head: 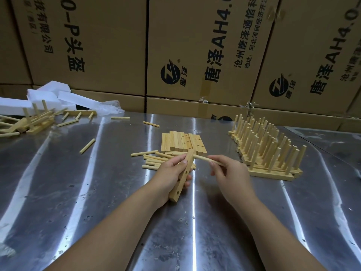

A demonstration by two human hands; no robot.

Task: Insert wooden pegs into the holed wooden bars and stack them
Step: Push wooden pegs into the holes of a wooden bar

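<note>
My left hand [172, 171] grips a holed wooden bar [180, 182], tilted with its far end raised above the metal table [97, 182]. My right hand [228, 170] pinches a wooden peg [202, 158] whose far tip meets the bar's upper end. Just beyond the hands lies a pile of loose pegs [154, 160]. Behind it, several bare holed bars [182, 142] lie side by side. At the right stands a stack of bars with pegs upright in them [267, 151].
Single pegs [87, 146] are scattered over the table's left half. A heap of pegged bars [33, 122] and white foam blocks [50, 95] sit at the far left. Cardboard boxes [195, 55] form a wall behind the table.
</note>
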